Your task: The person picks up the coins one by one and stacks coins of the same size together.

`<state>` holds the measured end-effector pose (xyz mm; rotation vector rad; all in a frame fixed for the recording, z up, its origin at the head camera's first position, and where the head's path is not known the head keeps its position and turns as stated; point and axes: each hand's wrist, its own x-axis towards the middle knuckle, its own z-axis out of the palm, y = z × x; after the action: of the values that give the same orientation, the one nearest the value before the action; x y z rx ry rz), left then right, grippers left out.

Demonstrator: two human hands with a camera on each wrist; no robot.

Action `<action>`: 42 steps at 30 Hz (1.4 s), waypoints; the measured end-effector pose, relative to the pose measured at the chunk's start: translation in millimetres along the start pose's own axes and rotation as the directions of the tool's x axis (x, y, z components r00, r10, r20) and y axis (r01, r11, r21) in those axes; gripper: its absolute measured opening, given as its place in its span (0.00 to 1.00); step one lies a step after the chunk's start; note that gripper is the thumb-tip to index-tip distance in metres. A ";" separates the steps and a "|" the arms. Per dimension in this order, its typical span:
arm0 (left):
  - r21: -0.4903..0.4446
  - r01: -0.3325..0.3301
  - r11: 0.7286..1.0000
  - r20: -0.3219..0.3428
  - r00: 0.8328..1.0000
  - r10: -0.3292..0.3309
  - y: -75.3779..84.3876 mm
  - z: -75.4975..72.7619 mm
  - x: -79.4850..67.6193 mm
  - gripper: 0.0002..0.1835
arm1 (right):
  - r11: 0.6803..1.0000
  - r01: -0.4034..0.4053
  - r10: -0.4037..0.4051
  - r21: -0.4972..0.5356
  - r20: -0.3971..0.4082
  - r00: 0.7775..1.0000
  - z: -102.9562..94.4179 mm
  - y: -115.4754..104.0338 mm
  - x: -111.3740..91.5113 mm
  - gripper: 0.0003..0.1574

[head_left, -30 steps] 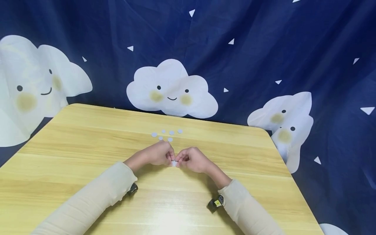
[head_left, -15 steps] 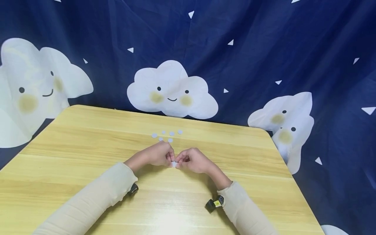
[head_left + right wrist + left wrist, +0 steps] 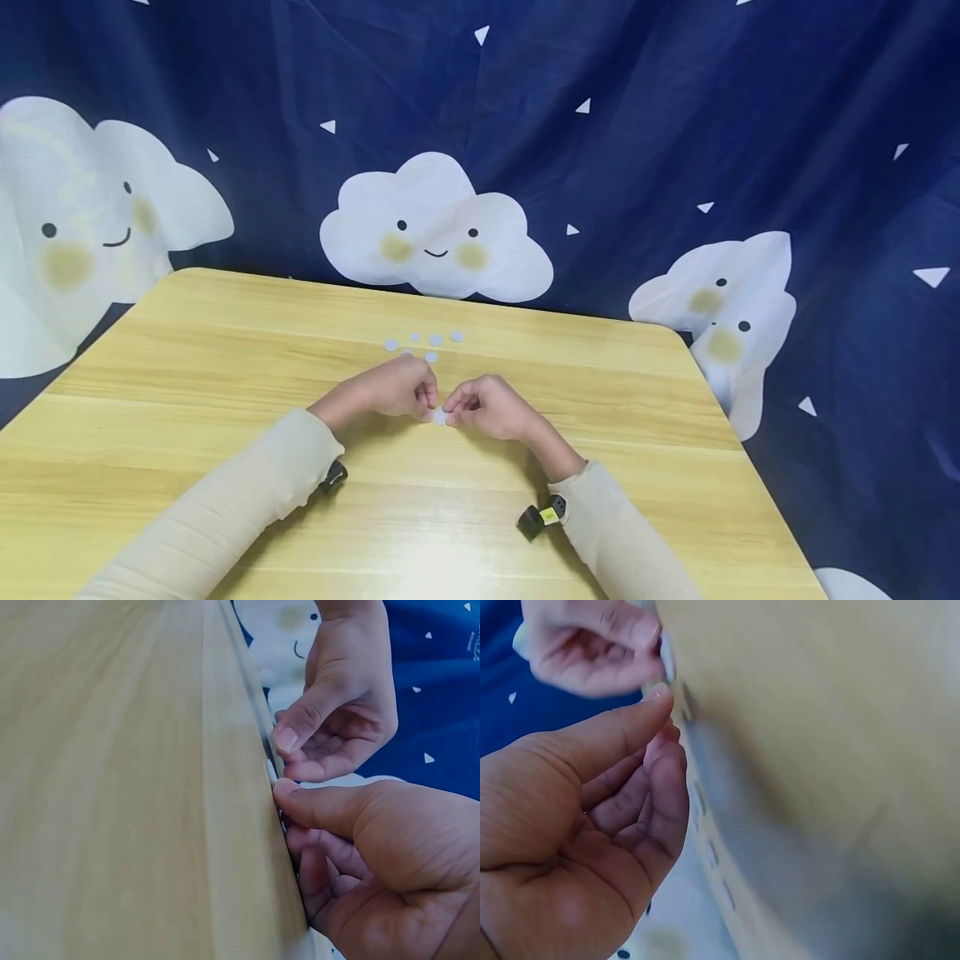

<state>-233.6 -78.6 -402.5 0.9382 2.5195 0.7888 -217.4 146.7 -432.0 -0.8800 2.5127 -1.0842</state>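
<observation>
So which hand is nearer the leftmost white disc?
Left: the left hand is in front of the leftmost white disc; the right hand is farther off, to the disc's right.

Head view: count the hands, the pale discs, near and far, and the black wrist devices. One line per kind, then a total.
Left hand and right hand: 2
Pale disc between the hands: 1
Far pale discs, one partly hidden: 6
Black wrist devices: 2
Total: 11
</observation>
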 end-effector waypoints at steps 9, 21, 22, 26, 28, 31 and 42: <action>0.074 0.053 0.996 -0.190 0.981 -0.038 -33.6 -41.3 -15.1 0.02 | 1.000 -0.008 0.008 -0.011 -0.016 1.000 1.7 -4.3 -0.6 0.03; -0.059 0.196 0.979 -0.253 0.946 -0.204 -89.9 -63.7 -15.3 0.09 | 1.000 -0.011 0.011 -0.019 -0.019 1.000 0.6 -5.3 -1.4 0.03; -0.077 0.201 0.977 -0.254 0.943 -0.214 -94.3 -63.2 -13.4 0.09 | 1.000 -0.010 0.010 -0.020 -0.019 1.000 0.7 -5.2 -1.3 0.03; -0.142 0.207 0.968 -0.269 0.933 -0.239 -108.4 -61.7 -5.3 0.11 | 1.000 -0.014 0.013 -0.025 -0.019 1.000 0.8 -5.7 -1.0 0.02; -0.154 0.203 0.967 -0.275 0.931 -0.239 -112.5 -60.8 -1.3 0.12 | 1.000 -0.016 0.015 -0.026 -0.018 1.000 0.5 -5.9 -1.0 0.02; -0.153 0.202 0.967 -0.277 0.931 -0.238 -113.9 -59.5 3.1 0.14 | 0.999 -0.021 0.020 -0.030 -0.021 1.000 0.2 -5.1 -0.6 0.03; -0.156 0.227 0.961 -0.231 0.938 -0.259 -99.8 -56.7 10.2 0.14 | 1.000 -0.029 0.029 -0.011 -0.014 0.999 0.4 -5.4 -0.5 0.02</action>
<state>-317.4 -155.9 -419.1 0.4973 2.6892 1.0271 -214.5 143.9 -428.3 -0.8389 2.5377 -1.0713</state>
